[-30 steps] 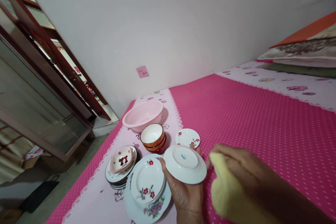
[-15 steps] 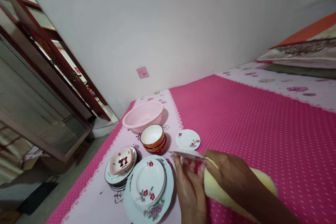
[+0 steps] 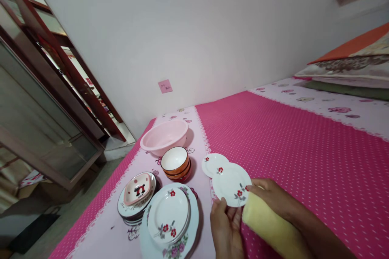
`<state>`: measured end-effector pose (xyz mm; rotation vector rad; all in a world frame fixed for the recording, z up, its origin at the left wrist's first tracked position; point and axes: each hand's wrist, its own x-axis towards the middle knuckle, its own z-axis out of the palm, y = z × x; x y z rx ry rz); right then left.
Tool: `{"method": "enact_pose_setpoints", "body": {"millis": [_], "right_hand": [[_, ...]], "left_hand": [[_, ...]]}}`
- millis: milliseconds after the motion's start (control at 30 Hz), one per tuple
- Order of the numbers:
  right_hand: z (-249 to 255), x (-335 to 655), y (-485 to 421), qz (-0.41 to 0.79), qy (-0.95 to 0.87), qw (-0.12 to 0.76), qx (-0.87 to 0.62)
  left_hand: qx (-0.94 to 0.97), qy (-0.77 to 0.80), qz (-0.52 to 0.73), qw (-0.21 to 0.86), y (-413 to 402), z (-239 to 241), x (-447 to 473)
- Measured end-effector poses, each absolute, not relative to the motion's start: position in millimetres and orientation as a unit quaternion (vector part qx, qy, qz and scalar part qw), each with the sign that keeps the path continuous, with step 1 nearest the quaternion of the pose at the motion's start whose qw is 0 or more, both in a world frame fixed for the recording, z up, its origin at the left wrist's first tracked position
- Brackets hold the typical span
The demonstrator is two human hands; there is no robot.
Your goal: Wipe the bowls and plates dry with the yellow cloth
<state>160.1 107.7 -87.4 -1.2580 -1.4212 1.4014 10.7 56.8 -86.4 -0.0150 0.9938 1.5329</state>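
A white plate with red flowers is held up between both hands, its face toward me. My left hand grips its lower left edge, thumb on top and fingers beneath. At the plate's right edge, my right hand pinches the rim and holds a yellow cloth that hangs below the fingers. Just behind the held plate, a similar small plate lies on the pink bedspread, partly covered from view. To the left of my hands, more flowered plates rest on a larger floral plate.
Three stacked orange bowls stand beyond the plates, near a pink basin. A square cat-patterned bowl tops another plate stack at the left. Folded bedding lies at the far right of the pink bedspread, against the wall.
The plate has turned from edge-on to showing its flowered face. My left hand has gone from an open palm underneath to gripping the rim, and the yellow cloth hangs more visibly.
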Motion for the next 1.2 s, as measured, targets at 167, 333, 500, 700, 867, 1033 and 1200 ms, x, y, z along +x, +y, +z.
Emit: {"method": "enact_pose_setpoints", "body": {"millis": [167,333,500,700,867,1033,1200], "right_hand": [[-99,166,113,0.551,-0.534,0.380,-0.517],[-103,154,111,0.557,-0.523,0.388,-0.515],[-109,157,93,0.520,-0.529,0.406,-0.533],[-115,146,105,0.497,-0.524,0.432,-0.540],[-119,128,129,0.516,-0.535,0.432,-0.511],[-123,131,134,0.512,-0.529,0.447,-0.508],[-121,133,131,0.508,-0.520,0.443,-0.525]], "left_hand": [[0.018,0.414,0.664,0.622,55,-88,22],[0.020,0.379,0.664,0.644,55,-81,23],[-0.028,0.334,0.685,0.646,58,-81,18],[-0.063,0.322,0.697,0.638,69,-89,9],[-0.074,0.285,0.710,0.640,74,-92,4],[-0.085,0.283,0.706,0.644,76,-92,3],[-0.062,0.260,0.723,0.637,77,-90,4]]}}
